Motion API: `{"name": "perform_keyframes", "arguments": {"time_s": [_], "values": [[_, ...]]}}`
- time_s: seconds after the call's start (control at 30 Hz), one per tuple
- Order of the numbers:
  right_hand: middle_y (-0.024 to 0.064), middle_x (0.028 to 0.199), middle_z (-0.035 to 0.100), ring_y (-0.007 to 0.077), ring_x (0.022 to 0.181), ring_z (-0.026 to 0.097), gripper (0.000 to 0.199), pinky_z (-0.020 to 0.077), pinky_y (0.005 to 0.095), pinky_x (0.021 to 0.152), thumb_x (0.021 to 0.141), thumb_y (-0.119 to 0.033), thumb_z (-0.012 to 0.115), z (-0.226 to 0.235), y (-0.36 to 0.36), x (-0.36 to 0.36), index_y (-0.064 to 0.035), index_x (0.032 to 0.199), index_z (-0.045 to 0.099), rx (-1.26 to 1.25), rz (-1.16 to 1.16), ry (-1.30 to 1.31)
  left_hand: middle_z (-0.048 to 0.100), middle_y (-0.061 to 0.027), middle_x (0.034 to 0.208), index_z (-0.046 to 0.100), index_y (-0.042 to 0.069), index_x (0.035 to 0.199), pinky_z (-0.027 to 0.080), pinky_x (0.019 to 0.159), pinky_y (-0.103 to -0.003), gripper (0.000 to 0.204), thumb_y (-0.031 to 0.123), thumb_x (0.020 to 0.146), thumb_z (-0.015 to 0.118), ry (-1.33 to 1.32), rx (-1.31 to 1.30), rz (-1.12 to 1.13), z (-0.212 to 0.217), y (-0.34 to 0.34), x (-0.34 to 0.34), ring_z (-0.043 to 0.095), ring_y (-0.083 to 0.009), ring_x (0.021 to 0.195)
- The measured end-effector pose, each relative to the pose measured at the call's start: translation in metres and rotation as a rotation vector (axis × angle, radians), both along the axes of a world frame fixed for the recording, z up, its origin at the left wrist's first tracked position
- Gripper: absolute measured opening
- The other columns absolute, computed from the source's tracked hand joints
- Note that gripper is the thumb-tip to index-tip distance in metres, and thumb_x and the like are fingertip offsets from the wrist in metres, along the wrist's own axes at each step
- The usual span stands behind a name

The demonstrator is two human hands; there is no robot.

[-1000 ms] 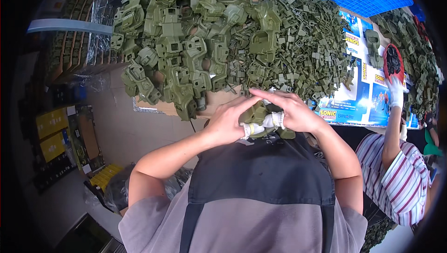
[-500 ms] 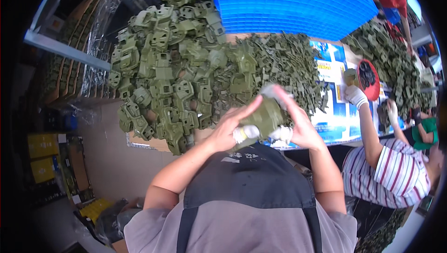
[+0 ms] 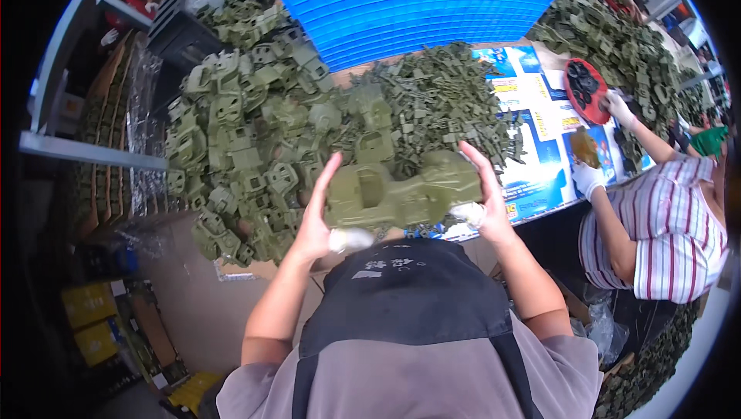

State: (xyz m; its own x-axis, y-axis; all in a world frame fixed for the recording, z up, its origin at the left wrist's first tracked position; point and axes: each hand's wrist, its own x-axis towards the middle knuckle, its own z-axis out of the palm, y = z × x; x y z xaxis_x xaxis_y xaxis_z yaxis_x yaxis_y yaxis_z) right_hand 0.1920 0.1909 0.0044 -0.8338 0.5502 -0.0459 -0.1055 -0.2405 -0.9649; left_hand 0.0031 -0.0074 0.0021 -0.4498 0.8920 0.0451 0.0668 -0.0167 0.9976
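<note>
Between my two hands I hold an olive-green moulded plastic toy vehicle body (image 3: 405, 191), with a square opening toward its left end. My left hand (image 3: 315, 218) presses its left end, and my right hand (image 3: 492, 197) grips the right end. White coverings wrap both thumbs. Just beyond it, a big heap of similar green body shells (image 3: 255, 141) spreads over the table to the left. Smaller green plastic parts (image 3: 440, 99) are piled beyond the held body, toward the right.
A large blue plastic crate (image 3: 424, 2) stands at the table's far side. To the right, a co-worker in a striped shirt (image 3: 664, 226) holds a small part by a red tray (image 3: 588, 91) of black pieces. A metal rail (image 3: 93, 150) and dark crate (image 3: 185, 25) lie left.
The green body has turned from a blurred, tilted pose to lie lengthwise across, and my hands have spread to its ends. My view has shifted. The co-worker's hand now reaches the red tray.
</note>
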Motion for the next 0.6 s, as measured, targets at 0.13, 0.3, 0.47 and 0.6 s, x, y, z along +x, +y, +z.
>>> {"name": "perform_keyframes", "arguments": {"time_s": [0.13,0.3,0.47,0.6], "values": [[0.0102,0.129,0.045,0.0202,0.117,0.046,0.082,0.0349,0.0327,0.1,0.061,-0.025,0.082,-0.008,0.016,0.015,-0.0014,0.129,0.042,0.148,0.101,-0.009,0.046,-0.0112,0.128,0.042,0.002,0.129,0.036,0.099,-0.034,0.091,0.019,0.051,0.086,0.237,-0.021,0.062,0.014,0.011,0.005,0.047,-0.0208,0.116],[0.0099,0.126,0.049,0.0212,0.12,0.044,0.068,0.0337,0.0335,0.101,0.065,-0.02,0.078,-0.028,0.014,0.024,-0.0041,0.125,0.049,0.151,0.113,0.001,0.047,-0.0159,0.127,0.036,0.005,0.132,0.036,0.1,-0.037,0.09,0.016,0.056,0.084,0.114,-0.032,0.03,0.009,0.012,0.014,0.047,-0.0249,0.118],[0.0074,0.113,0.056,0.0168,0.101,0.055,0.04,0.046,0.0312,0.084,0.084,-0.026,0.059,-0.089,0.09,0.045,-0.0067,0.118,0.053,-0.134,-0.514,-0.101,0.037,-0.0233,0.133,0.002,0.014,0.144,0.028,0.105,-0.041,0.101,0.01,0.072,0.072,0.269,-0.114,0.262,-0.022,0.019,-0.01,0.036,-0.0322,0.126],[0.0052,0.097,0.065,0.0212,0.085,0.063,0.03,0.0541,0.0381,0.076,0.081,-0.03,0.065,-0.198,0.258,0.105,-0.0112,0.104,0.06,-0.517,-0.835,0.176,0.057,-0.0126,0.114,0.038,0.013,0.135,0.041,0.09,-0.029,0.057,0.0,0.082,0.056,0.021,-0.237,0.464,-0.053,-0.01,-0.046,0.054,-0.019,0.105]]}}
